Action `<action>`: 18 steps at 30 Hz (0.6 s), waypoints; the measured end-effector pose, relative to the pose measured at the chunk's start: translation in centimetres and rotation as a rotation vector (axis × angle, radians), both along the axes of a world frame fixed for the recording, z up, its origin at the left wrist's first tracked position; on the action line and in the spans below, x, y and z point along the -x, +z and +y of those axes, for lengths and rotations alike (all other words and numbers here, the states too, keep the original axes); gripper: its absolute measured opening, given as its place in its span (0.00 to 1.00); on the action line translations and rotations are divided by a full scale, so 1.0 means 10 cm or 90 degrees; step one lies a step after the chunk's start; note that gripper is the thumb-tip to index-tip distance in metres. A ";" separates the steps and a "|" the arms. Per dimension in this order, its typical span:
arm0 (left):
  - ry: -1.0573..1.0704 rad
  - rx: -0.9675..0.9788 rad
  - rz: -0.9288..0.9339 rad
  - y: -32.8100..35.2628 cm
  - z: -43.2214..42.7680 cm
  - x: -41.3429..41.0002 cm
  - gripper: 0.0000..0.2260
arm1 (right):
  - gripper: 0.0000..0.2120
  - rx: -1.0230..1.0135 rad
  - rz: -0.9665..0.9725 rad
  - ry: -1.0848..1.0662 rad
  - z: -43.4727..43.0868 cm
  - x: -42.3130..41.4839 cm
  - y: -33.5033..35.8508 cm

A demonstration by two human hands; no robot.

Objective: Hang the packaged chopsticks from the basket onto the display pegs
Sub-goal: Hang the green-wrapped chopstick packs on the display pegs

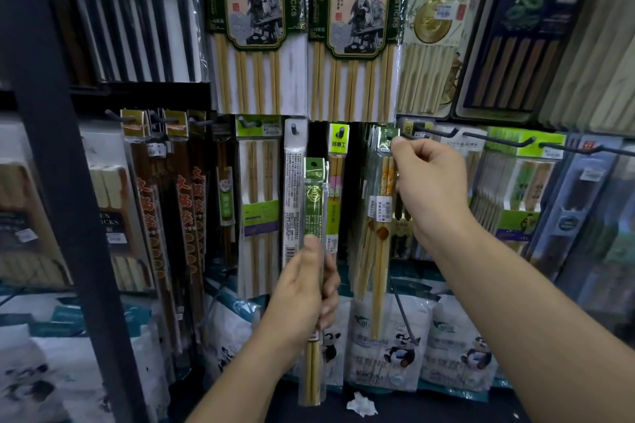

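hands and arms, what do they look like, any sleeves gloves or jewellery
The left hand and right hand are bare: no gloves, and no rings show on the fingers. The left forearm and right forearm are bare too, with no sleeve, watch or bracelet in view.

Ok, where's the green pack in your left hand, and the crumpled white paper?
green pack [314, 197]: head view, on its green label.
crumpled white paper [360, 404]: head view, on its middle.
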State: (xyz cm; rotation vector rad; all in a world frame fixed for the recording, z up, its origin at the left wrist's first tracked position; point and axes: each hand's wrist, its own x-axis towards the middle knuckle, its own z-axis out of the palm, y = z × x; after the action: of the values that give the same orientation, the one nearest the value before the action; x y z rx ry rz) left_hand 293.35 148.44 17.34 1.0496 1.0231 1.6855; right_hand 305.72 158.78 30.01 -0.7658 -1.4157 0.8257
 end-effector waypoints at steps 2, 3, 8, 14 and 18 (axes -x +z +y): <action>-0.020 0.012 -0.043 0.00 -0.01 0.01 0.34 | 0.20 0.001 -0.001 -0.007 -0.01 0.02 0.00; -0.031 0.012 -0.067 0.00 -0.01 0.02 0.30 | 0.19 0.001 -0.005 -0.013 0.00 0.02 0.00; -0.014 -0.021 -0.040 0.02 -0.02 0.01 0.19 | 0.16 0.014 -0.022 -0.048 0.04 0.02 -0.05; 0.022 -0.045 0.016 0.01 -0.03 -0.01 0.15 | 0.13 -0.055 -0.079 -0.039 -0.13 -0.04 -0.17; 0.005 -0.068 0.026 0.01 -0.03 -0.02 0.13 | 0.12 -0.012 -0.188 0.094 -0.35 -0.03 -0.24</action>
State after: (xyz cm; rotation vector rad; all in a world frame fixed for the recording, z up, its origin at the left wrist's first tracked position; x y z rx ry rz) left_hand 293.55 148.09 17.42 1.1538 0.9733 1.7481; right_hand 306.03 155.31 27.59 -0.7989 -1.7575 0.8357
